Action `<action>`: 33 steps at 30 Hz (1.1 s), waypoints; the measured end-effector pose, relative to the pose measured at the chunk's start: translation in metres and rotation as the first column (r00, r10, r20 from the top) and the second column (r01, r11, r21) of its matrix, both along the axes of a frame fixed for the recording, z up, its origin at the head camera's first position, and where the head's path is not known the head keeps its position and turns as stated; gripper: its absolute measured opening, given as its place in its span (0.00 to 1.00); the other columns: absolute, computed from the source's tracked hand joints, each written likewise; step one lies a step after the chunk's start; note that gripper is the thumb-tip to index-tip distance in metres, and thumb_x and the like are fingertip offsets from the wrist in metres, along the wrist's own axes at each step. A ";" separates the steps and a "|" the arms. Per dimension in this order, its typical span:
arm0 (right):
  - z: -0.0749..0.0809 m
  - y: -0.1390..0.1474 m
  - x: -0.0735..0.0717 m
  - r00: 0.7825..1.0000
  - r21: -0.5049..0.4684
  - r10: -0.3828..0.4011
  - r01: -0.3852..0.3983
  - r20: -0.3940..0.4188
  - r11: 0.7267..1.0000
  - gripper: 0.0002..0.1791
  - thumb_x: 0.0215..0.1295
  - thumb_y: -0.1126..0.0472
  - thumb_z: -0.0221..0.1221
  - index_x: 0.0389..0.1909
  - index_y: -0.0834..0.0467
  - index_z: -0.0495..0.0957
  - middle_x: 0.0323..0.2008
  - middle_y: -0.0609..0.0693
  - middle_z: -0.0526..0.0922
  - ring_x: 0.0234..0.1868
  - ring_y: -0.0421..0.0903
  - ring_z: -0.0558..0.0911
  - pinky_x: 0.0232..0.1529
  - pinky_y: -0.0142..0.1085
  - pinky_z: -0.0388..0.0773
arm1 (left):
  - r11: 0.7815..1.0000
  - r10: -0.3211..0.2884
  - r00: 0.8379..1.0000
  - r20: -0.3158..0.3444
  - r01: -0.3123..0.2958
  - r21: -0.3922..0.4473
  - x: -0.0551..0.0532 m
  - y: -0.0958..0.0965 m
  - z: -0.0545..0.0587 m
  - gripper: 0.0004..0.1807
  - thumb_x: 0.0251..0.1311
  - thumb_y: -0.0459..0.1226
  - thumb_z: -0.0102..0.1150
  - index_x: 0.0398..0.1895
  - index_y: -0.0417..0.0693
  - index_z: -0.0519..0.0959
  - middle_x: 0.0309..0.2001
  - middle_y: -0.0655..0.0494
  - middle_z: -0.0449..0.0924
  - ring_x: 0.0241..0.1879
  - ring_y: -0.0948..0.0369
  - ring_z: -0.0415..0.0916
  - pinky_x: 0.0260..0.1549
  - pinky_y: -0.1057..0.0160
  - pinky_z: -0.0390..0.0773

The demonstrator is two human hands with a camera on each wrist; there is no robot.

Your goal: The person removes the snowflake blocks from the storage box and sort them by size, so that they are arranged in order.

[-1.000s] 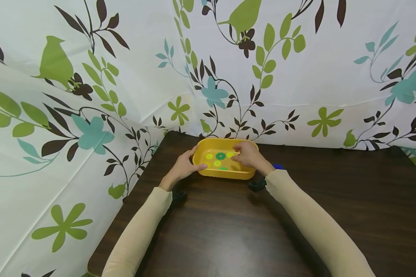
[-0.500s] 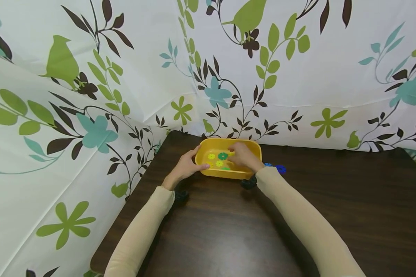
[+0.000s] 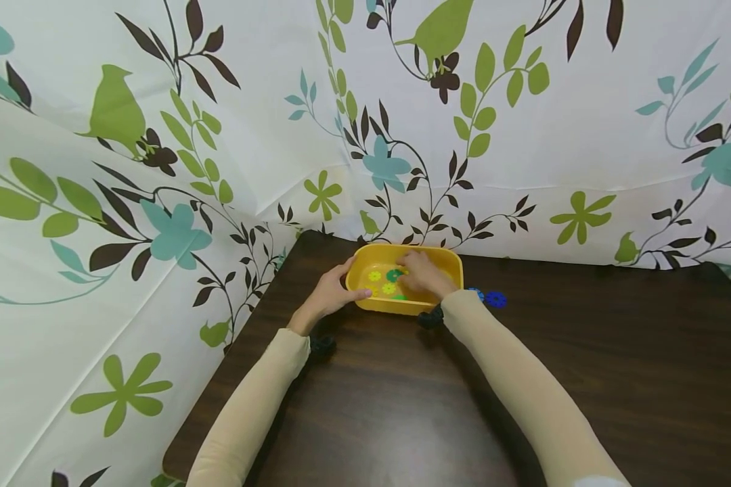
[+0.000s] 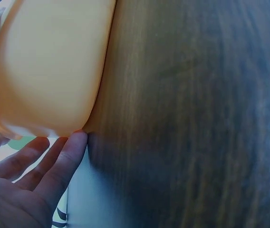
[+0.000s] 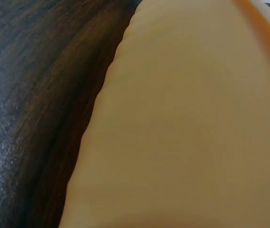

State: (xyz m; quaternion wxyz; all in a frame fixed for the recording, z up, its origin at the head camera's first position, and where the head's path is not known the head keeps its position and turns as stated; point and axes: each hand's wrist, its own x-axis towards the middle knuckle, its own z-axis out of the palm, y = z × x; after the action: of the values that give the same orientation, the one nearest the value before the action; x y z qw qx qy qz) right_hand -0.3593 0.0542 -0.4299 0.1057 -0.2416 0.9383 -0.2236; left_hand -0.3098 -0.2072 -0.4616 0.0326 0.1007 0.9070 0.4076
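Well, the left hand [image 3: 331, 291] grips a yellow tub [image 3: 390, 306] of flower discs [image 3: 389, 289]; right hand [image 3: 425, 275] inside, hold unclear.

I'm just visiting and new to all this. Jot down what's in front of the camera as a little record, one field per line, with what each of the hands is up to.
Surface: dark wood-grain table
Container: yellow tray, near the table's far edge
Left hand: grips the tray's left end, thumb over the rim
Right hand: reaches inside the tray; whether it holds anything is hidden
Inside tray: flower-shaped pieces in yellow and green
Outside tray: two blue pieces, right of it
Backdrop: white patterned cloth
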 end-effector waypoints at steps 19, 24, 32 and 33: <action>-0.011 -0.009 -0.003 0.998 0.053 0.055 -0.053 -0.040 0.997 0.23 0.82 0.59 0.58 0.72 0.62 0.79 0.69 0.63 0.78 0.66 0.60 0.72 0.72 0.53 0.71 | 1.000 0.011 1.000 0.016 -0.012 0.009 0.000 0.001 0.001 0.60 0.61 0.56 0.77 0.90 0.52 0.53 0.86 0.40 0.60 0.84 0.42 0.62 0.84 0.40 0.63; -0.011 -0.011 -0.005 1.000 0.050 0.019 -0.018 -0.023 0.999 0.22 0.81 0.58 0.61 0.69 0.63 0.80 0.69 0.63 0.79 0.64 0.59 0.72 0.71 0.52 0.72 | 1.000 0.010 1.000 0.019 -0.010 0.006 0.000 0.001 0.001 0.60 0.62 0.56 0.77 0.90 0.52 0.53 0.86 0.40 0.59 0.84 0.42 0.62 0.84 0.40 0.63; -0.011 -0.014 -0.007 0.999 0.045 -0.030 0.030 0.010 0.999 0.20 0.79 0.58 0.63 0.63 0.65 0.82 0.62 0.62 0.80 0.59 0.57 0.71 0.67 0.50 0.73 | 1.000 0.008 1.000 0.012 -0.008 0.014 0.000 0.000 -0.001 0.60 0.63 0.56 0.77 0.90 0.52 0.53 0.87 0.41 0.58 0.85 0.42 0.60 0.84 0.40 0.63; -0.011 -0.014 -0.007 0.999 0.046 -0.034 0.034 0.012 0.998 0.19 0.78 0.58 0.63 0.62 0.65 0.82 0.61 0.62 0.80 0.58 0.57 0.71 0.66 0.50 0.73 | 1.000 0.008 1.000 0.012 -0.008 0.014 0.000 0.000 -0.001 0.60 0.63 0.56 0.77 0.90 0.53 0.53 0.87 0.41 0.58 0.85 0.42 0.60 0.84 0.40 0.63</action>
State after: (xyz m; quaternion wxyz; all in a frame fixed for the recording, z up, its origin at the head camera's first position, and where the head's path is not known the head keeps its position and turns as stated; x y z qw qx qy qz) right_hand -0.3665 0.0400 -0.4407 0.1134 -0.2216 0.9465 -0.2053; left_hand -0.3103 -0.2072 -0.4630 0.0360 0.0949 0.9043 0.4147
